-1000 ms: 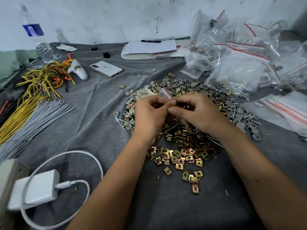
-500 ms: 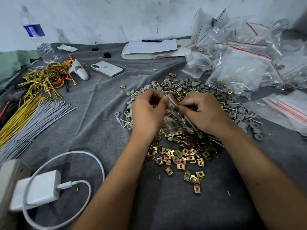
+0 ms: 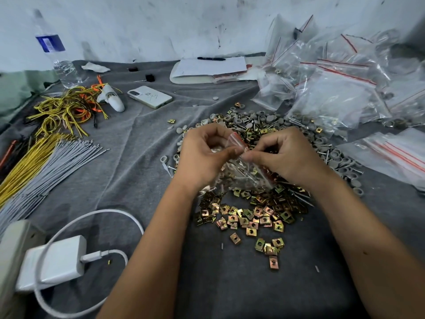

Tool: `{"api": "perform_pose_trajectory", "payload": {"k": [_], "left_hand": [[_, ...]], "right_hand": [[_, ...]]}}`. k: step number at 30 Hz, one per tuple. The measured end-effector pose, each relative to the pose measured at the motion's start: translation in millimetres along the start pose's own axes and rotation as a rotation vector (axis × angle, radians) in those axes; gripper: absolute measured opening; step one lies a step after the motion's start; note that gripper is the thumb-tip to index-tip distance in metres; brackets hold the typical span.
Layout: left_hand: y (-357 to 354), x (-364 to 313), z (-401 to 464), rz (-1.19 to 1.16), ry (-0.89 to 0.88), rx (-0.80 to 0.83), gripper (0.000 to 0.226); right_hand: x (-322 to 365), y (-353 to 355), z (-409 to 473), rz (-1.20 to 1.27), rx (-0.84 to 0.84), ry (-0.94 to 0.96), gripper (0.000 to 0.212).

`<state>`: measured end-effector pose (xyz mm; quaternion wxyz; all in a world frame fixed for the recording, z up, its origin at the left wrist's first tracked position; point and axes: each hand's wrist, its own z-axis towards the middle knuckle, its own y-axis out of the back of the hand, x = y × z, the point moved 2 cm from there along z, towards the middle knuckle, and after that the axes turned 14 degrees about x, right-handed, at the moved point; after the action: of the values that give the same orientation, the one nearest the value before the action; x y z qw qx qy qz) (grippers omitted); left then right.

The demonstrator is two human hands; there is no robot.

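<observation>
Hands: two. The left hand [image 3: 202,155] and right hand [image 3: 282,157] meet over the middle of the grey cloth [image 3: 138,162]. Each pinches the mouth of one small clear bag [image 3: 243,176] between thumb and forefinger, at its red seal strip, with the other fingers curled in. The grip is narrow on both sides.

The bag hangs from that pinch, above the far part of the pile of brass clips [image 3: 253,214]. Nails and small parts show inside. Whether its lower end rests on the pile cannot be told.

Counts:
- Brass clips: too many to count, with a few strays on the near side.
- Grey caps [image 3: 239,122]: too many to count, heaped with loose nails just beyond the hands.
- One phone [image 3: 149,97], one bottle [image 3: 57,54], one pen [image 3: 211,58] on one paper pad [image 3: 211,67], one charger [image 3: 53,261] with its cable.
- One bundle of grey ties [image 3: 46,162] beside yellow wires [image 3: 23,168].

Room: bare cloth lies between the ties and the pile, and again near the front between the forearms. On the right, a heap of clear bags [image 3: 340,93] sits just beside the caps, and flat bags reach the frame's right edge.
</observation>
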<state>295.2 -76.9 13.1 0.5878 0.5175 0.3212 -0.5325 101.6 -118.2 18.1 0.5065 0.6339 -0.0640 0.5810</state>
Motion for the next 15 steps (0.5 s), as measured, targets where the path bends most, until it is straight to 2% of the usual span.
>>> {"api": "perform_pose_trajectory", "payload": {"k": [2,4,6,9,13,15], "left_hand": [[3.7,-1.2,0.5,-0.009,-0.008,0.003,0.018],[6.9,-0.1,1.2,-0.039,0.01,-0.014,0.017],[7.2,0.5,1.7,-0.048,0.025,-0.03,0.017],[4.0,1.3,2.8,-0.044,0.029,-0.011,0.018],[1.9,1.7,3.7,-0.016,0.017,0.021,0.025],[1.1,2.2,3.9,0.014,0.005,0.018,0.023]], "right_hand": [[0.8,2.3,-0.8,0.027,0.07,0.008,0.025],[1.0,4.0,-1.1,0.0,0.116,0.016,0.01],[0.9,3.8,-0.9,-0.01,0.121,0.016,0.008],[1.9,0.5,-0.2,-0.023,0.094,0.015,0.018],[-1.7,-2.5,1.7,-0.101,0.068,-0.003,0.002],[-2.6,-2.5,1.5,-0.097,0.072,-0.014,0.005]]}}
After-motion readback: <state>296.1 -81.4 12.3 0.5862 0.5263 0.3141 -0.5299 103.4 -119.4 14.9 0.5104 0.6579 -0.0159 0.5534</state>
